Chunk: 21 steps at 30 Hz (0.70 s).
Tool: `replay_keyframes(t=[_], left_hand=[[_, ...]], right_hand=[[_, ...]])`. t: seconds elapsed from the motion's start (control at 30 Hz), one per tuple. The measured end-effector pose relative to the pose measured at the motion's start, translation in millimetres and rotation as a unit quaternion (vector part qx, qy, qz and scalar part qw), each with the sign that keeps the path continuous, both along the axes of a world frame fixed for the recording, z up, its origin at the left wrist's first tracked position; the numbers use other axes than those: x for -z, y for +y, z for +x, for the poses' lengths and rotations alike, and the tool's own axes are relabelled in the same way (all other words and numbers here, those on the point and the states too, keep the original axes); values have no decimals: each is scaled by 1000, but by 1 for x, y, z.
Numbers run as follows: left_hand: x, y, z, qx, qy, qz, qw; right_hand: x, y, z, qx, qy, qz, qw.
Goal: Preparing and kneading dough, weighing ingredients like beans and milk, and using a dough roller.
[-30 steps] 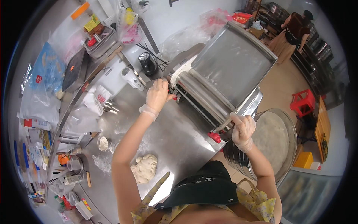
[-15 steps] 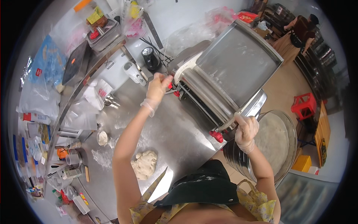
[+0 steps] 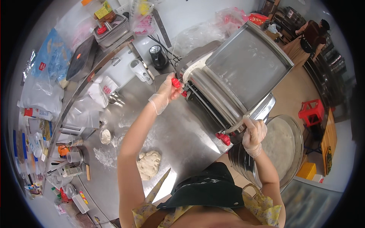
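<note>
A steel dough sheeter (image 3: 216,93) with long rollers and a broad feed tray (image 3: 249,62) stands on the steel table. My left hand (image 3: 166,91), in a clear glove, is closed around a red knob (image 3: 175,83) at the rollers' far left end. At their near right end my right hand (image 3: 254,136), also gloved, grips the machine's side with its thumb on top; part of its fingers is hidden. Another red knob (image 3: 223,138) sits just left of that hand. A lump of dough (image 3: 148,164) lies beside my left forearm.
Flour and a small bowl (image 3: 105,136) are on the table (image 3: 178,129) at the left. A large round steel pan (image 3: 283,142) stands right of the sheeter. Bags, containers and tools crowd the far left. A red stool (image 3: 311,112) and another person (image 3: 304,43) are at the right.
My left hand has shifted and turned at the knob, which now shows more plainly. My right hand stays at the machine's side. The whole view has shifted slightly.
</note>
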State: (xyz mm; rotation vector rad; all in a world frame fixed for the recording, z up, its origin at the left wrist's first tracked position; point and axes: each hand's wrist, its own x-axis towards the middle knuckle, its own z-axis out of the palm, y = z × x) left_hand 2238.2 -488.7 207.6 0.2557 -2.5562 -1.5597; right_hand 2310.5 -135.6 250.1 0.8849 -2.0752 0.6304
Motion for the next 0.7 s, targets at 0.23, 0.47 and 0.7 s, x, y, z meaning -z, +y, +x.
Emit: replay_keyframes(t=[0.23, 0.47, 0.7], left_hand=[[-2, 0, 3, -2, 70, -154, 986], [-10, -2, 5, 21, 22, -137, 990], [-16, 1, 4, -26, -88, 24, 996]], right_hand=[[-1, -1, 1, -1, 2, 0, 1000], [-1, 0, 0, 0, 4, -2, 1000], [0, 0, 1, 4, 0, 0, 1000]])
